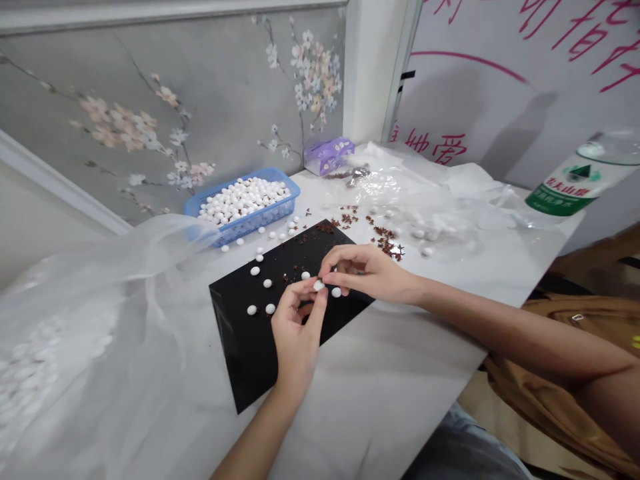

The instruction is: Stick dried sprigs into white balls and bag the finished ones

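Between the thumb and forefinger of my left hand (299, 327) is a small white ball (319, 285), held over the black mat (250, 360). My right hand (367, 272) meets it from the right, its thumb and forefinger pinched at the top of the ball. A brown speck shows at those fingertips, looking like one of the small brown star-shaped pieces (385, 241) scattered on the table. Several more white balls (255, 271) lie on the mat around my hands, some with brown bits at their side.
A blue basket (260, 223) heaped with white balls stands behind the mat. Clear plastic bags (125, 287) with white balls cover the left; more plastic (430, 193) lies back right, near a purple packet (330, 157). A large bottle (575, 180) stands at the table's (400, 373) right edge.
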{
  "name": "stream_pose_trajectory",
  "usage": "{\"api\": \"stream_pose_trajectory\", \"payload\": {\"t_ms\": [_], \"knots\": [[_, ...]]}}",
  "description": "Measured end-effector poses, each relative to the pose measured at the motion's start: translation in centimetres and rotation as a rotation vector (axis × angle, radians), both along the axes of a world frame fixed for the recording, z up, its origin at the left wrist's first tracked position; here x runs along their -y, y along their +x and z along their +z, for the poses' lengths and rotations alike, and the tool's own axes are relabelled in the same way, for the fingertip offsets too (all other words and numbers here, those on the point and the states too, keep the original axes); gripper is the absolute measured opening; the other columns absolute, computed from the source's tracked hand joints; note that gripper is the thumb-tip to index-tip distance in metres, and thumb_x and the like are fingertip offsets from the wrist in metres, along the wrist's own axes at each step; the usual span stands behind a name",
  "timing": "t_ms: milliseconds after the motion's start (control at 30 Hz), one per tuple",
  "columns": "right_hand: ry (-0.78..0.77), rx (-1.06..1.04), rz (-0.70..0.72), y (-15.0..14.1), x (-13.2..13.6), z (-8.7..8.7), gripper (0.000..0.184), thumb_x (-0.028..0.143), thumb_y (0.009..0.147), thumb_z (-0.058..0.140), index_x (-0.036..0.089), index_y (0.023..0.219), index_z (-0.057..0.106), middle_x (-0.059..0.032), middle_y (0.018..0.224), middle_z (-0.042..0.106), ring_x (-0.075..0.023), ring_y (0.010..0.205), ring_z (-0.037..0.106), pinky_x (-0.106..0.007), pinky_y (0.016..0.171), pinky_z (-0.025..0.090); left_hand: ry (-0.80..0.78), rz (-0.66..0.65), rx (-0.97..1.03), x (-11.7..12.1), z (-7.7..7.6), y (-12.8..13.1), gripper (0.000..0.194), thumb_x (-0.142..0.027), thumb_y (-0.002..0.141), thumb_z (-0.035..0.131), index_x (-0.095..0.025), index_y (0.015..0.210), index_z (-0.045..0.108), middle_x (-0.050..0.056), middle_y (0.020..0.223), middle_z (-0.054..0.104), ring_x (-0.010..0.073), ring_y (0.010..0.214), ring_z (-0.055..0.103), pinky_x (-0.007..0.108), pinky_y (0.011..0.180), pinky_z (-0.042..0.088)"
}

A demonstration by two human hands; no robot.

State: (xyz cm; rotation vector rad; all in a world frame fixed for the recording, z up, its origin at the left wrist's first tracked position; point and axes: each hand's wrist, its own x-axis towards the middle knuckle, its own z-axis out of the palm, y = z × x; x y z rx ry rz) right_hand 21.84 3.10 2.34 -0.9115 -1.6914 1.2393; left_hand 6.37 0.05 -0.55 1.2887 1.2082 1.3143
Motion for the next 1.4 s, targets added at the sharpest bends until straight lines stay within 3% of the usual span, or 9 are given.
{"api": "stream_pose_trajectory", "payload": {"t_ms": [267, 467, 900, 1400], "knots": [[0.191, 0.034, -0.047, -0.24, 0.03, -0.36, 0.015, 0.029, 0.084, 0.056, 0.014, 0.083, 0.06, -0.0048, 0.089, 0.058, -0.0042, 0.051, 0.054, -0.018, 0.045, 0.044, -0.006, 0.0, 0.001, 0.06, -0.17, -0.02, 0.021, -0.028, 0.073, 0.066, -0.019, 0.093, 0.062, 0.002, 0.082, 0.062, 0.0121, 0.075, 0.058, 0.021, 0.066, 0.049], [0.352, 0.09, -0.063, -0.23, -0.17, -0.72, 0.014, 0.027, 0.085, 0.053, 0.016, 0.082, 0.061, -0.0045, 0.086, 0.06, -0.0051, 0.055, 0.052, -0.019, 0.048, 0.043, 0.029, -0.034, -0.002, 0.14, 0.06, 0.08, 0.011, -0.025, 0.073, 0.066, -0.018, 0.08, 0.061, 0.002, 0.079, 0.061, 0.0113, 0.072, 0.057, 0.021, 0.066, 0.047], [0.476, 0.147, -0.113, 0.02, -0.26, -0.68, 0.009, 0.02, 0.086, 0.052, 0.017, 0.083, 0.06, -0.0046, 0.086, 0.06, -0.0073, 0.061, 0.053, -0.02, 0.052, 0.043, -0.011, 0.017, -0.009, 0.05, -0.04, 0.1, 0.017, -0.031, 0.072, 0.068, -0.018, 0.083, 0.066, 0.003, 0.081, 0.067, 0.0134, 0.072, 0.061, 0.025, 0.068, 0.05], [0.465, 0.125, -0.093, -0.21, -0.21, -0.97, 0.009, 0.017, 0.085, 0.053, 0.013, 0.082, 0.061, -0.0051, 0.083, 0.059, -0.0058, 0.058, 0.052, -0.018, 0.05, 0.042, 0.001, 0.028, 0.029, 0.06, 0.05, 0.1, 0.013, -0.028, 0.072, 0.068, -0.018, 0.08, 0.066, 0.001, 0.077, 0.067, 0.0112, 0.071, 0.062, 0.021, 0.067, 0.05]]}}
